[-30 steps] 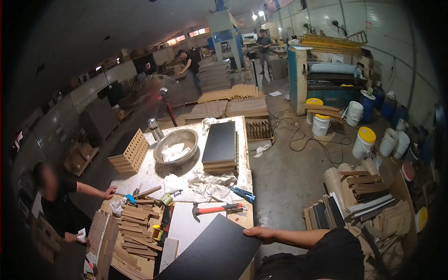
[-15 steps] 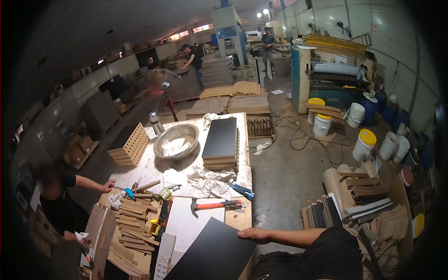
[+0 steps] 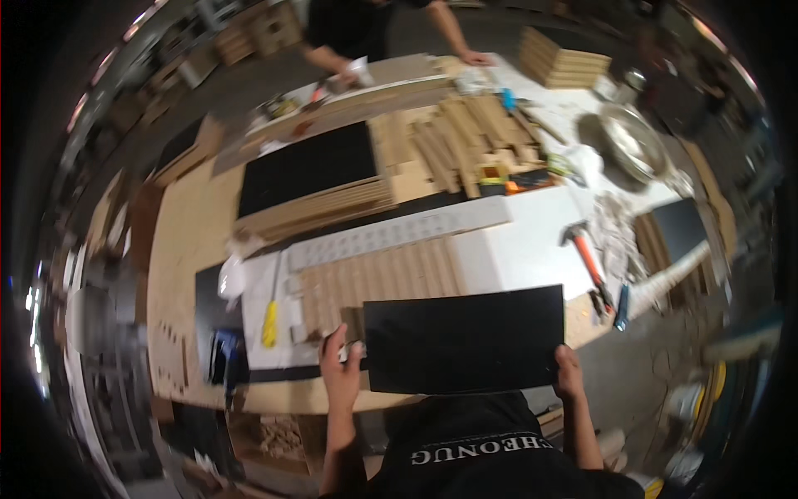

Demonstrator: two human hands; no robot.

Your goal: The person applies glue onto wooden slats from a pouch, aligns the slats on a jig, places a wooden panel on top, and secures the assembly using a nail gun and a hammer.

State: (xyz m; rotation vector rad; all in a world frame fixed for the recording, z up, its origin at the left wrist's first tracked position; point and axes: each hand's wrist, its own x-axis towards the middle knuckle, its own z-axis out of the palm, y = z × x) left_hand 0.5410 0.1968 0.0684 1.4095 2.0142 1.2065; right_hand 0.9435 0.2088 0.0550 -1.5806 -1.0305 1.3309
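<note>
In front of my body is a rectangular black panel (image 3: 461, 341), held tilted above the near edge of the workbench. My right hand (image 3: 569, 374) grips it at the right edge, with the thumb on the face. Close beside the panel's left edge is my left hand (image 3: 339, 378), fingers pointing up and curled. Something small and pale shows between its thumb and fingers, too blurred to name. Just beyond the panel lie several light wooden strips (image 3: 378, 279) side by side, next to a white strip (image 3: 399, 233) with marks along it.
A stack of black-topped boards (image 3: 312, 179) stands farther back. A yellow-handled screwdriver (image 3: 269, 324) lies at left, a claw hammer (image 3: 586, 254) at right near a crumpled cloth (image 3: 613, 237). Loose wood pieces (image 3: 465, 137) and a metal basin (image 3: 633, 141) lie beyond. A co-worker (image 3: 349, 33) works across the bench.
My view has swung left and down to the bench. The panel has turned to lie crosswise before me, and my left hand has come into view. The right hand keeps its hold.
</note>
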